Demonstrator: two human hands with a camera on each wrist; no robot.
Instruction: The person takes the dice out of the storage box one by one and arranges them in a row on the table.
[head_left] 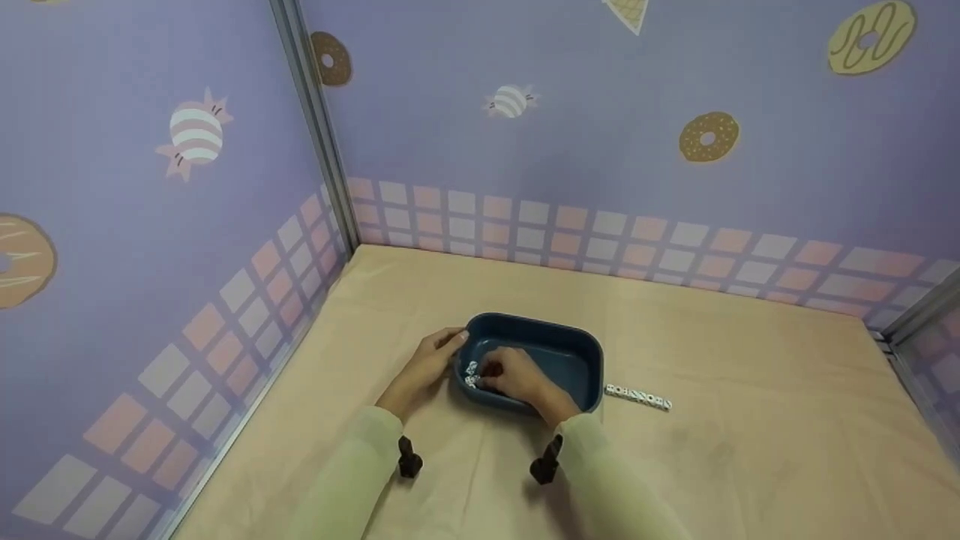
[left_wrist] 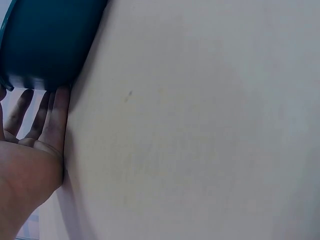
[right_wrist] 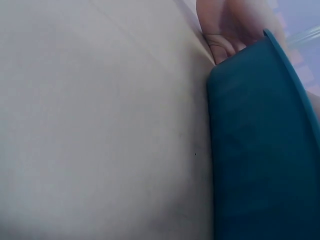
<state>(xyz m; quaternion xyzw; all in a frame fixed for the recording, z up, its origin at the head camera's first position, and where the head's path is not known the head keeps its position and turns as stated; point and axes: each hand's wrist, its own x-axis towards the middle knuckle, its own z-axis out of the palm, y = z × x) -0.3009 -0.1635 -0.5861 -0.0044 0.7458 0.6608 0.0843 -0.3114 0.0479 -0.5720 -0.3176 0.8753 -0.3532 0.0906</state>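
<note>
Head view: purple wall, beige cloth, left hand outstretched against tub, right hand, grip unclear

On the head view, I am receiving soft, moderately dim light that is spreading fairly evenly over the tan cloth. Diffuse shadows are falling beneath the sleeves and beside the blue tray, and a faint sheen is showing on its inner floor. The row of dice is rendering too small for me to be reading every face. On the left wrist view, the cloth is appearing pale and grayish, while a shadow band is running along the tray's base. On the right wrist view, I am observing soft detail and a dim lower edge.
</note>
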